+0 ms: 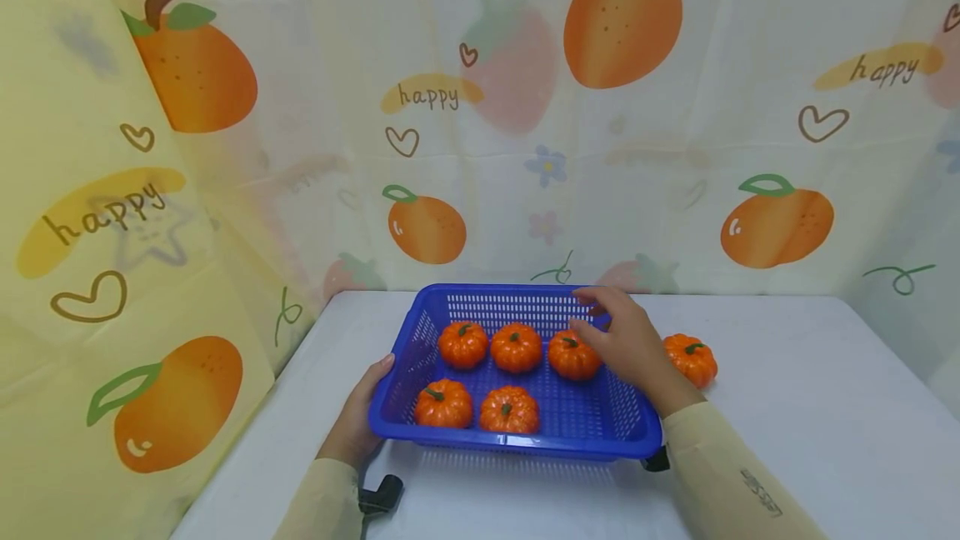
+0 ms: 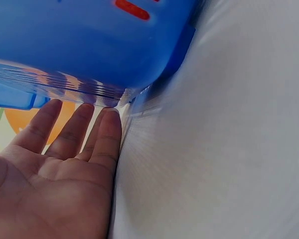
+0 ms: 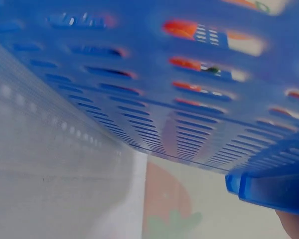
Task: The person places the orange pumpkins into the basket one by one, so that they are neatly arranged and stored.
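Observation:
A blue plastic basket [image 1: 517,442] with slotted walls stands on the white table, holding several small orange pumpkins. My left hand [image 1: 358,415] holds its left side, thumb at the rim. In the left wrist view the left fingers [image 2: 105,137] reach up to touch the slotted outer wall. Over the basket's right part, my right hand [image 1: 626,340] is spread above a pumpkin [image 1: 572,357], thumb and fingers apart. Whether it touches that pumpkin I cannot tell. In the right wrist view, the basket wall [image 3: 154,99] hides most of this hand.
Another orange pumpkin [image 1: 692,362] lies on the white table [image 1: 802,415] to the right of the basket, partly behind my right wrist. A fruit-printed curtain [image 1: 510,173] hangs along the back and left edges of the table.

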Demonstrator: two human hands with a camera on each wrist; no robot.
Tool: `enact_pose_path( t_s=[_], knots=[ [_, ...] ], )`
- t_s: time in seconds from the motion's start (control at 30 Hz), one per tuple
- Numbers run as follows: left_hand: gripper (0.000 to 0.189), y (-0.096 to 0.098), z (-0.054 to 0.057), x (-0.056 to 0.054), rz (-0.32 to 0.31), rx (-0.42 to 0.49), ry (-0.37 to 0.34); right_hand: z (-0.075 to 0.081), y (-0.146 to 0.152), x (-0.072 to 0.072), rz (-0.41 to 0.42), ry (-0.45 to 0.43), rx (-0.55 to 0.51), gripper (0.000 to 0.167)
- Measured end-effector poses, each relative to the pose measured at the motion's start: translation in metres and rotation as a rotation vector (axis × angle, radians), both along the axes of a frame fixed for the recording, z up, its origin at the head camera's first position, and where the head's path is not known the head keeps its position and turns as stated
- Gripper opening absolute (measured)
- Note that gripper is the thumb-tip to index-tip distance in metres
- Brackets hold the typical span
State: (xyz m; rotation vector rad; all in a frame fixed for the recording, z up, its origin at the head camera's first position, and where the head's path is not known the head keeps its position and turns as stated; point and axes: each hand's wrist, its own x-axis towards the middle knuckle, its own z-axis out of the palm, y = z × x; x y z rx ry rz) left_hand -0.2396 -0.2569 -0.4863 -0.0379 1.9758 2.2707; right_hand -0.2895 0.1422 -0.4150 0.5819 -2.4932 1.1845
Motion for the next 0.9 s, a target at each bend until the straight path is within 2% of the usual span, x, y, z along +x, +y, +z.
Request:
enact_pose_path(
  t_s=[0.2,0.37,0.63,0.9],
  knots=[
    [0.084,0.0,0.0,0.001,0.018,-0.012,-0.01,-0.001,0.002,0.004,0.001,0.054,-0.096,0.041],
    [0.082,-0.002,0.0,0.001,0.01,0.007,-0.015,-0.005,0.007,0.007,-0.032,0.066,-0.147,0.038],
    [0.084,-0.003,-0.001,0.0,0.031,-0.016,-0.028,-0.018,0.019,0.008,-0.037,0.007,-0.156,0.043],
    [0.082,-0.002,0.001,0.0,0.023,-0.012,-0.038,-0.017,0.028,0.011,0.022,-0.02,-0.169,0.047]
  ],
)
